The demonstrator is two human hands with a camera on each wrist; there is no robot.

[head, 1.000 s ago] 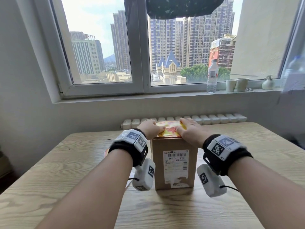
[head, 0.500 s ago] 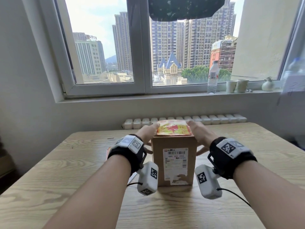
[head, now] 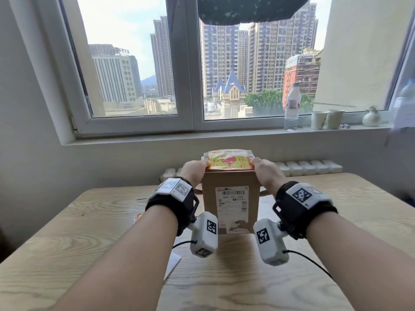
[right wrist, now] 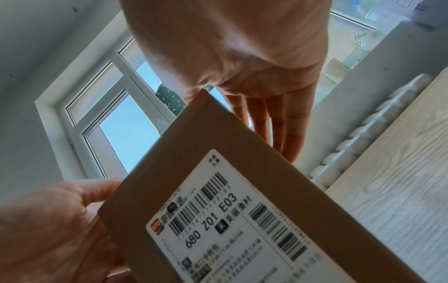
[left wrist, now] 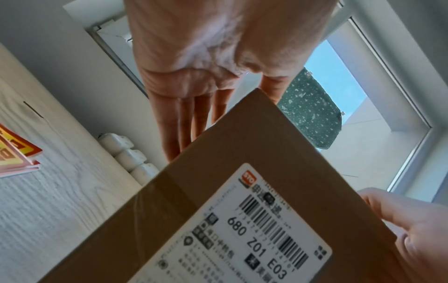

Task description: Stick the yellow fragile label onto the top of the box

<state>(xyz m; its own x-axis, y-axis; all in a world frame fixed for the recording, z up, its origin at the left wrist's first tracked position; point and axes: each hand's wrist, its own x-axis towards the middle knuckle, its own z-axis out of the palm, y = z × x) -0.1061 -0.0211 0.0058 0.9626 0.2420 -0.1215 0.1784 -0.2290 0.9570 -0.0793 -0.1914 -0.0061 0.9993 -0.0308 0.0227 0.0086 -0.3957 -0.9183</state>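
Observation:
A brown cardboard box with a white shipping label on its near face sits between my hands above the wooden table. The yellow and red fragile label lies flat on the box's top. My left hand presses the left side and my right hand the right side, with both thumbs on the top edge by the label's ends. In the left wrist view the left hand's fingers run straight along the box. The right wrist view shows straight fingers along the box.
A stack of yellow and red labels and a white paper sheet lie on the table to the left. A white radiator runs behind the table. A bottle, cups and a small vase stand on the windowsill.
Both hands slid off the top of the label to the sides of the box. The box now stands higher in the head view, its top above the radiator line.

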